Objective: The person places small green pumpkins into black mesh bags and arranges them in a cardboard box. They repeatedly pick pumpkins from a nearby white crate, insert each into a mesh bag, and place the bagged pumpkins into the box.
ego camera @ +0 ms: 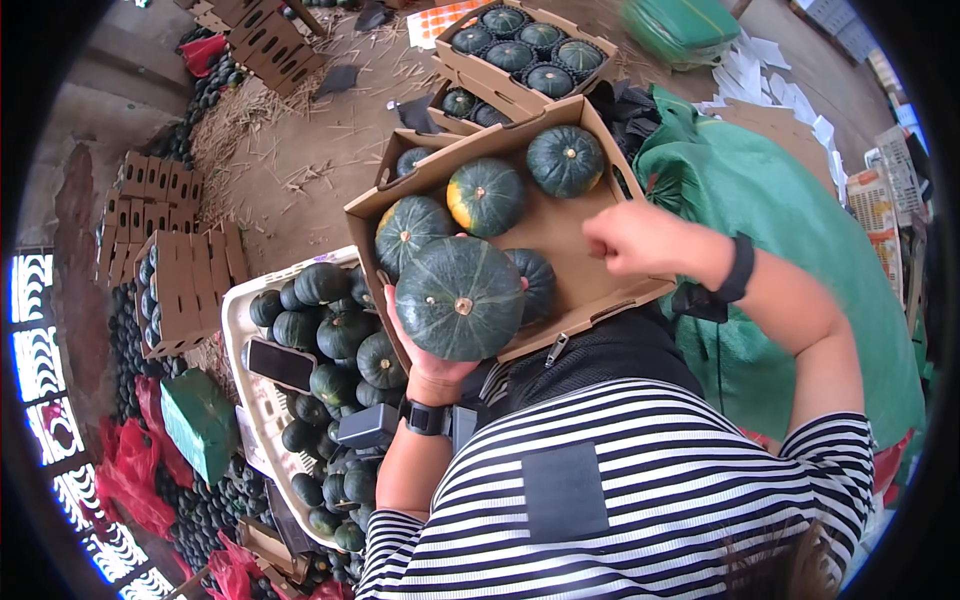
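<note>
My left hand holds up a large dark green kabocha squash, cupping it from below and the side. It hangs over the near left corner of a cardboard box. Inside the box sit one squash with a yellow patch, one at the far right, one at the left and another partly hidden behind the held squash. My right hand, slightly blurred, is above the box's right side with its fingers curled; I see nothing in it.
A white plastic crate full of squashes is at my left, with a phone lying on them. Beyond the box stands another carton of squashes in dark netting. A large green sack is at my right; stacked cartons stand far left.
</note>
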Tool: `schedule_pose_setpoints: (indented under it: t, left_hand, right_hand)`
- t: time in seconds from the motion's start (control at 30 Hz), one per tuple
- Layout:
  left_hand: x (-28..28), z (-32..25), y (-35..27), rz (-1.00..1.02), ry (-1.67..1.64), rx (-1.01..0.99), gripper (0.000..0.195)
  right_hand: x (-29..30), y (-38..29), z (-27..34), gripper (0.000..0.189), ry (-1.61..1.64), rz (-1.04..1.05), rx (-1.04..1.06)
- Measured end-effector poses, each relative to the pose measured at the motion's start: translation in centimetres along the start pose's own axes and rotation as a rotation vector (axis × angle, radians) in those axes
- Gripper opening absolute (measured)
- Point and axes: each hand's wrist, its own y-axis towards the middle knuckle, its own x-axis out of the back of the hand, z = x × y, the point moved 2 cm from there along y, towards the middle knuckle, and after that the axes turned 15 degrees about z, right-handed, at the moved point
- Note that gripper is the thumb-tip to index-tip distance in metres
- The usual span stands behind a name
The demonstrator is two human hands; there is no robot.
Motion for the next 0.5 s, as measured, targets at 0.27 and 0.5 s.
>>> schedule_pose_setpoints:
  t: [0.27, 0.5]
  left_hand:
    - [-1.4, -0.5, 0.7, -0.001, 0.125, 0.009, 0.073]
    - [-4.2, 5.5, 5.5, 0.076, 0.022, 0.463, 0.068]
  right_hand:
    - [0.3, -15.4, 1.6, 0.03, 0.202, 0.318, -0.291]
    - [-4.0, -6.8, 4.6, 0.099, 1.127, -0.366, 0.288]
